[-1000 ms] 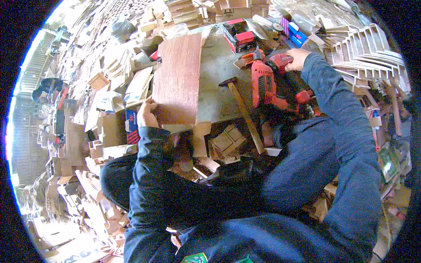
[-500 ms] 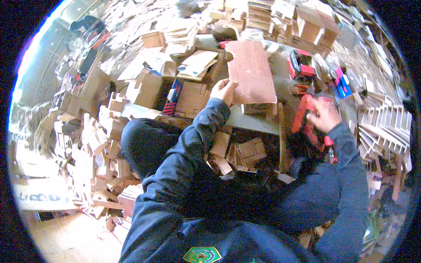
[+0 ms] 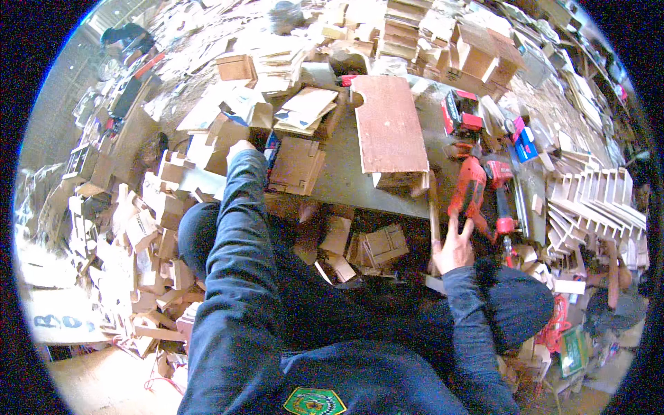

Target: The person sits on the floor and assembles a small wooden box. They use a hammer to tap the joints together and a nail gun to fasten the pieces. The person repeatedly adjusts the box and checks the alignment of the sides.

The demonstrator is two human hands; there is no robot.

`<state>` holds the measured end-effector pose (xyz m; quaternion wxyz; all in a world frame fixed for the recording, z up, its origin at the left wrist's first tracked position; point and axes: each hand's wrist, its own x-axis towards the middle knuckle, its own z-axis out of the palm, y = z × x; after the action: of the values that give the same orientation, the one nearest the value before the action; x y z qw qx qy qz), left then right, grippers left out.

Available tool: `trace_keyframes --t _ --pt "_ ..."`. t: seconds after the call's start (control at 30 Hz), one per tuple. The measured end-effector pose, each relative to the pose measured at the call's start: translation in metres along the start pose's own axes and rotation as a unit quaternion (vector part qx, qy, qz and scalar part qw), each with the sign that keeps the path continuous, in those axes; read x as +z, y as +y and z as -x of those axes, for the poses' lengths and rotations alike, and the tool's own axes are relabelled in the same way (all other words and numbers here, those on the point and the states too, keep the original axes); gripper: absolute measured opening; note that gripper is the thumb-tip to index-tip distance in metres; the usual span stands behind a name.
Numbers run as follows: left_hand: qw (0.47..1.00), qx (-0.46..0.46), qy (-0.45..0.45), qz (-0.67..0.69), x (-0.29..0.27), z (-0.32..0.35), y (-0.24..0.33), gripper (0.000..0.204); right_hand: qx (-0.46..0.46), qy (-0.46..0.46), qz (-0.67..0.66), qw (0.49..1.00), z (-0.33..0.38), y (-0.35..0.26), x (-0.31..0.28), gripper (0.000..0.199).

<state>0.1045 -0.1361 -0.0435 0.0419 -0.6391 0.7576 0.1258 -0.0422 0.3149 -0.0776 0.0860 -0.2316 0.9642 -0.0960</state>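
Note:
A wooden box with a reddish-brown top panel (image 3: pixel 391 128) lies on the grey work table (image 3: pixel 339 155) in front of me. My left hand (image 3: pixel 239 149) is away to its left, at an open cardboard box (image 3: pixel 225 131); its fingers are mostly hidden. To the right of the panel lies a red nail gun (image 3: pixel 467 187). At its near end is my right hand (image 3: pixel 453 247), fingers stretched apart, the tips at or just short of the tool. A thin wooden strip (image 3: pixel 434 207) stands close to the thumb.
A red-and-black power tool (image 3: pixel 503 197) lies right of the nail gun. Beyond are a red-and-black box (image 3: pixel 462 113) and a blue packet (image 3: pixel 526 144). Slatted wooden pieces (image 3: pixel 595 200) stand at the right. Wood offcuts (image 3: pixel 149 221) heap up at the left.
My left hand has left the panel and moved left to the cardboard box. My right hand has let go of the nail gun and moved nearer to me and left.

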Motion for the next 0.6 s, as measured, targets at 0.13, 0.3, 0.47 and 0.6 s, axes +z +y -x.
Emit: trace_keyframes --t 0.13,0.3,0.47,0.6 --pt "0.996 0.042 0.016 -0.083 0.011 -0.015 -0.004 0.044 0.028 -0.102 0.007 0.994 0.016 -0.002 0.028 0.102" --pt "0.987 0.099 -0.009 -0.125 0.023 -0.043 -0.012 0.035 0.046 -0.065 -0.175 0.981 0.007 0.001 0.05 0.082" --pt "0.98 0.142 0.012 -0.139 0.035 -0.071 -0.024 0.023 0.137 -0.021 -0.508 0.85 0.023 -0.016 0.031 0.056" --pt "0.965 0.186 0.002 -0.187 0.044 -0.101 -0.029 0.025 0.206 -0.102 -0.686 0.69 0.048 -0.035 0.008 0.037"
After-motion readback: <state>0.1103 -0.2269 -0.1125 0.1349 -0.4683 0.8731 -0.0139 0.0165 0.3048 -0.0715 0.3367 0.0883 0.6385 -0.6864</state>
